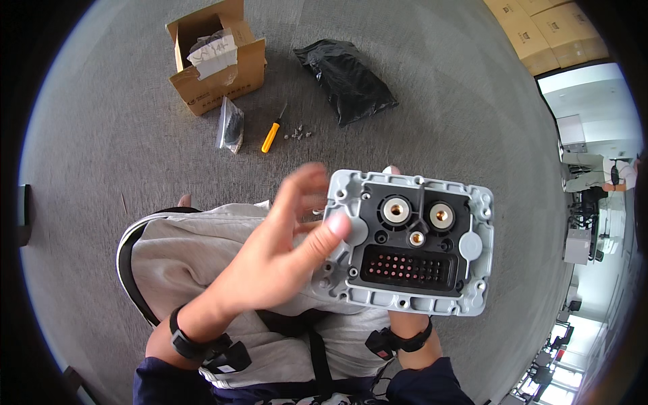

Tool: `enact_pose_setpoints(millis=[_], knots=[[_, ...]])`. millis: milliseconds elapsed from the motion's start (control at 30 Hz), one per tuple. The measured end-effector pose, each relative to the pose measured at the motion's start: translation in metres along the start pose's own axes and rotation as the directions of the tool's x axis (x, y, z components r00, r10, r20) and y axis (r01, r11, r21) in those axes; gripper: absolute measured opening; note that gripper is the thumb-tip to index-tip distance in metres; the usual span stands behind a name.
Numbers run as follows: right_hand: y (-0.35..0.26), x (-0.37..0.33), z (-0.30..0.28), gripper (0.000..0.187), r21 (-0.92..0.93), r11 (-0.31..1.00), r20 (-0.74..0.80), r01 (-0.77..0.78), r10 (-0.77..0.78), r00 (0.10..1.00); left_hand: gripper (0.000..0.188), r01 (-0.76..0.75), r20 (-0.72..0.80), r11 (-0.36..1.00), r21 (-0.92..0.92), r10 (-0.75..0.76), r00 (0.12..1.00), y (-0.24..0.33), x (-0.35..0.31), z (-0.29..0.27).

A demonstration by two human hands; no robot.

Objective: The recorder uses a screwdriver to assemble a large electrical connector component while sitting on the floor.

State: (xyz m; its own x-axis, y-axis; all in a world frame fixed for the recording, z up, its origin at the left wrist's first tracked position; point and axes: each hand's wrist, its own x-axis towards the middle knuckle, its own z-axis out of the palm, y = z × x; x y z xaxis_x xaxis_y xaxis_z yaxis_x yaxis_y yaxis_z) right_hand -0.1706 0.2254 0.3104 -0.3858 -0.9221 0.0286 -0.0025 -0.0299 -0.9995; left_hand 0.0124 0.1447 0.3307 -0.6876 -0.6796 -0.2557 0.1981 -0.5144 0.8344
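Note:
A grey metal electrical connector housing [478, 283] with a black insert faces up in front of me. The insert carries two large round contacts, a smaller one below them, and a block of several small pins. My right hand [393, 170] supports it from behind; only a fingertip shows above the top edge, and the housing hides the rest. At the left edge, my left hand [270, 260] is open, thumb and fingers apart. Its thumb overlaps the housing's rim in view; contact is unclear. The fingers are blurred by motion.
On the grey carpet ahead lie an open cardboard box [226, 84], a black plastic bag [347, 81], a clear zip bag [231, 127], a yellow-handled screwdriver [271, 137] and several small screws [298, 133]. Stacked cartons [550, 30] stand far right. Another person [617, 177] is at the right.

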Motion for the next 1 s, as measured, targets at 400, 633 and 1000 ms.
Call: enact_pose_setpoints(millis=[400,633,1000], knots=[[-0.033,-0.003,-0.005,0.045,0.130,0.989,0.000,0.063,-0.064,0.998,0.046,-0.199,-0.071,0.803,-0.562,0.193,0.979,-0.016,0.000,-0.002],[-0.017,0.030,0.003,0.042,0.142,0.988,-0.025,-0.053,0.057,0.998,0.062,-0.375,-0.122,0.911,-0.171,0.358,0.926,-0.009,-0.004,-0.002],[-0.029,0.017,-0.005,0.035,0.613,0.772,0.019,-0.170,0.202,0.979,0.066,-0.475,-0.177,0.880,0.006,0.469,0.865,0.002,-0.007,-0.009]])
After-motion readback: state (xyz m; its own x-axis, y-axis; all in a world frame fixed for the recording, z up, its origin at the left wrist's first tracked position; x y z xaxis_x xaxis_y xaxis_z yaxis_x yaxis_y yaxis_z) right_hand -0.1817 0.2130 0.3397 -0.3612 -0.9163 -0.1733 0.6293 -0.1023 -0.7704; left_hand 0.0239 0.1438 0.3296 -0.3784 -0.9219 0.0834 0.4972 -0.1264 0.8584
